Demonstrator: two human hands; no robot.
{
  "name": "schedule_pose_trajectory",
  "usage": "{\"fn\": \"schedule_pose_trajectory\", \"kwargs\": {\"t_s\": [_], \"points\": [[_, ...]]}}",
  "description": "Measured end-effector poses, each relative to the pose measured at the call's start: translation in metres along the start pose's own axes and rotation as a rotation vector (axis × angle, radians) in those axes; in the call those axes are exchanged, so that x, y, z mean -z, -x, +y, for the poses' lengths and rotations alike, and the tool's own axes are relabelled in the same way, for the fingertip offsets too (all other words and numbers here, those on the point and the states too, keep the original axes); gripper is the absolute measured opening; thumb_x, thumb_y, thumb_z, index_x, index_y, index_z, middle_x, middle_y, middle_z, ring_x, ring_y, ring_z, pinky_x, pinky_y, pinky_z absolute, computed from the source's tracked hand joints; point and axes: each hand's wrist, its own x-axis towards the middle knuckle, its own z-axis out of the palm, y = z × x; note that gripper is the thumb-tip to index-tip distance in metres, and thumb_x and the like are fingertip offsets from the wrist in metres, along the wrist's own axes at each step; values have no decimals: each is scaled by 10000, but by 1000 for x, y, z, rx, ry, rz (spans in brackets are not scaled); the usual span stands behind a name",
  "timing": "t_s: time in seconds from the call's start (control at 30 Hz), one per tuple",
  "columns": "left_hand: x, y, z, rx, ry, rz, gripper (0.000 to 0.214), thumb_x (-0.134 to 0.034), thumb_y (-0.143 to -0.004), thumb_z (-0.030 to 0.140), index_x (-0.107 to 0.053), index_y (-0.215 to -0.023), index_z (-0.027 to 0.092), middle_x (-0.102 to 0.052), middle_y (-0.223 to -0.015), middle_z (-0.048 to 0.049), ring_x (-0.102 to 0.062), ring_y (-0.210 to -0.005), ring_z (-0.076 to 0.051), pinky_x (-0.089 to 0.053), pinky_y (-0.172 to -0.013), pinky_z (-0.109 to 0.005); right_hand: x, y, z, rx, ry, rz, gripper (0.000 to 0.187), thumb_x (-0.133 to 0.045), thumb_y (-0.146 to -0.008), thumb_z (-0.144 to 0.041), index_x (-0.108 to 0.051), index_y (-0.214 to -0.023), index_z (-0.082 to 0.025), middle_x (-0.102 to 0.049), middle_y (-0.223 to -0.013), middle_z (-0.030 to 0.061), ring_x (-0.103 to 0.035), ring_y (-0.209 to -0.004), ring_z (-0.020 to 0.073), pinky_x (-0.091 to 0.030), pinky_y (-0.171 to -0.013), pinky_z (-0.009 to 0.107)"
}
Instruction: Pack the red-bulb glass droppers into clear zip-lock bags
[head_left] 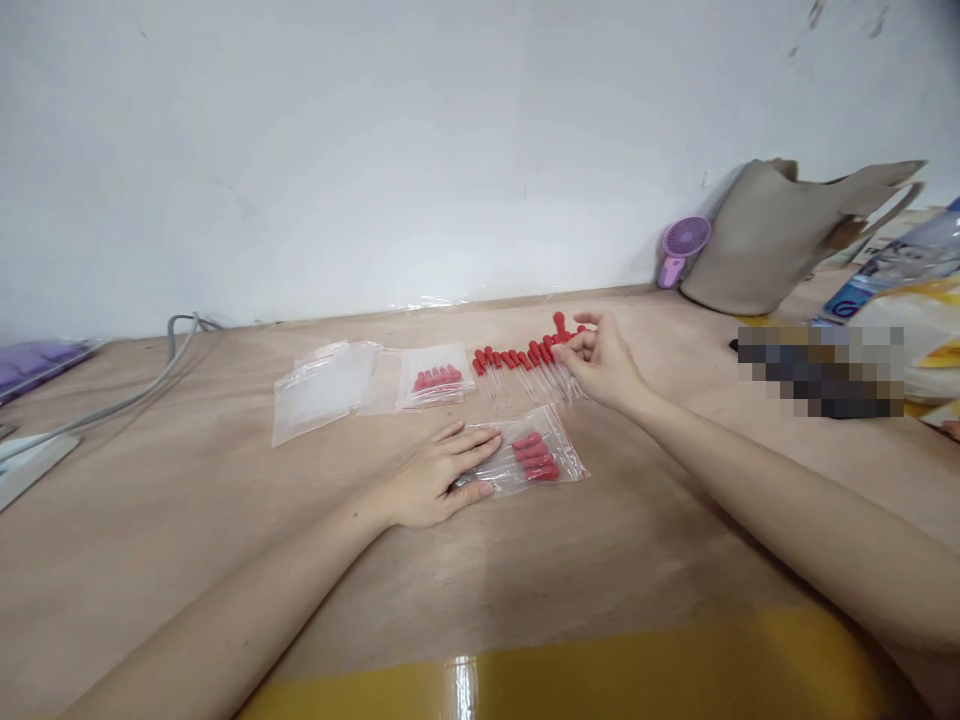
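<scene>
Between bag (504,468) and yellow edge (600,670), roomy tabletop (495,570)

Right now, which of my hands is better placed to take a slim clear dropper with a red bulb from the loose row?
Likely your right hand: it's at the right end of the loose red-bulbed droppers. Your left hand rests on a clear plastic bag.

soft, even light; white glare streaks the yellow tape (600,665), glints fleck the nearest zip bag (561,438); edges stretch.
</scene>
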Motion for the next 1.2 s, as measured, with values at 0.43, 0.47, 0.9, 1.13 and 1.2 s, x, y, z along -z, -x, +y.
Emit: {"fn": "schedule_pose_trajectory", "kwargs": {"t_s": [0.43,0.47,0.9,1.13,1.2], "points": [[-3,3,-2,-10,25,20,630,-404,-939,442,-107,-1458,245,-251,-1486,-64,-252,-1362,-215,-182,-1127,-447,1,60,5,-368,-613,-65,434,-613,-726,-412,-327,-1016,-261,-550,-685,-56,-633,-609,141,-542,-653,342],[-3,4,-2,8,27,20,650,-406,-936,448,-86,-1461,239,-236,-1491,-71,-243,-1365,-226,-199,-1122,-449,1,61,6,-391,-645,-105,390,-604,-741,-410,-342,-988,-260,-563,-705,-50,-639,-617,140,-543,-663,347],[-1,3,0,29,25,29,661,-399,-933,459,-77,-1463,231,-243,-1487,-92,-254,-1359,-252,-261,-1096,-464,28,46,12,-369,-434,-837,305,-749,-634,-321,-633,-857,-149,-621,-688,-25,-551,-587,66,-460,-580,218],[-3,4,0,50,37,38,658,-398,-931,469,-74,-1463,255,-224,-1495,-72,-233,-1367,-255,-247,-1102,-465,12,51,5,-367,-249,-690,378,-680,-705,-372,-672,-1007,-144,-546,-473,-54,-480,-430,57,-401,-433,188],[-3,4,1,64,41,32,656,-393,-931,475,-80,-1463,254,-230,-1493,-73,-225,-1369,-257,-246,-1102,-468,8,53,2,-423,-247,-582,322,-706,-676,-319,-681,-938,-136,-542,-450,-55,-466,-402,52,-391,-409,181]]}}
